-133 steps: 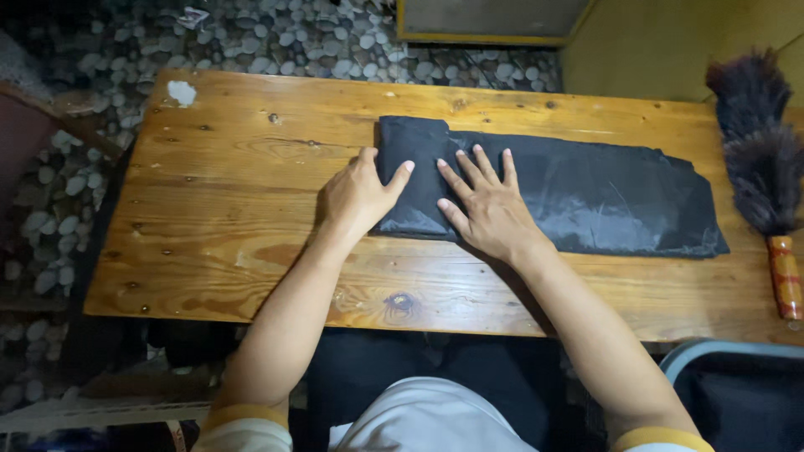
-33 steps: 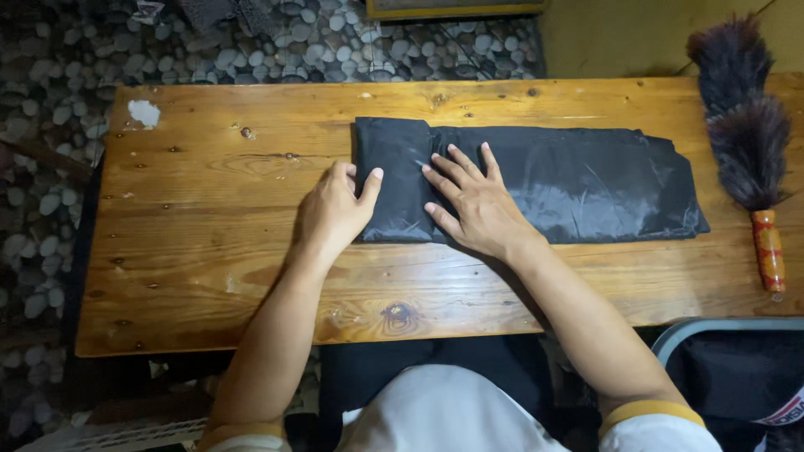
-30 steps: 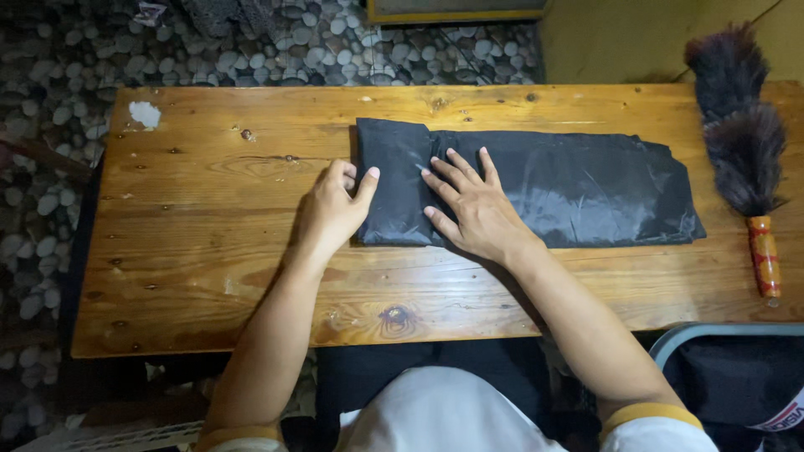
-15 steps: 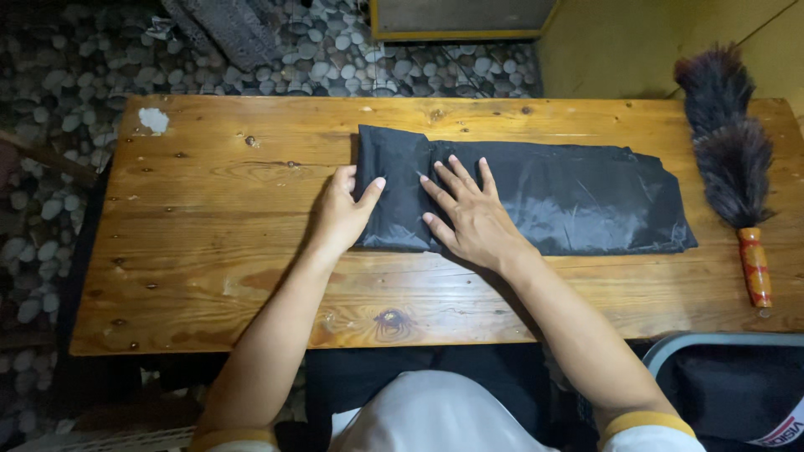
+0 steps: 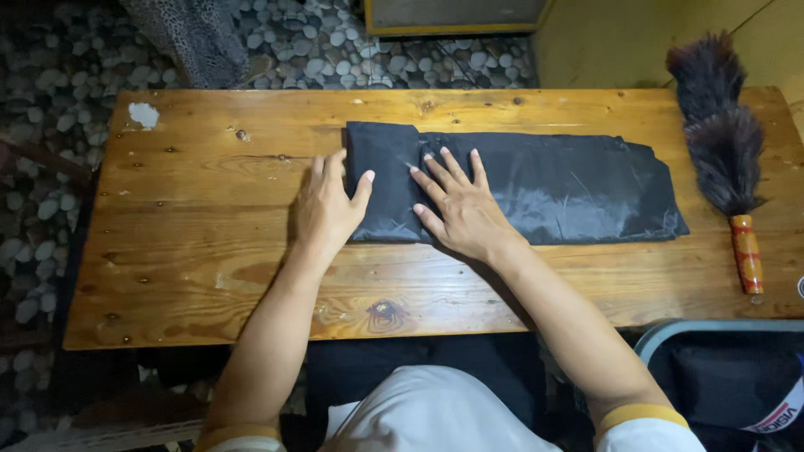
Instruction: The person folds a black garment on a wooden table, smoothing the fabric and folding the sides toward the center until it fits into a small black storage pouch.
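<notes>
A black folded cloth point(image 5: 544, 184) lies flat along the far middle of a wooden table point(image 5: 193, 259). My left hand point(image 5: 328, 205) rests flat at the cloth's left end, its thumb and fingertips on the fabric edge. Pressed palm down on the cloth just right of that is my right hand point(image 5: 456, 205), fingers spread. Neither hand grips anything.
A dark feather duster point(image 5: 722, 142) with an orange handle lies at the table's right end. A pebble-patterned floor point(image 5: 50, 75) surrounds the table. A grey-rimmed dark bag or chair point(image 5: 729, 368) sits at the lower right. A small white patch point(image 5: 144, 114) marks the table's far left corner.
Both hands stay flat on the cloth's left end. Only the view has shifted slightly, the table sitting a little lower in the frame.
</notes>
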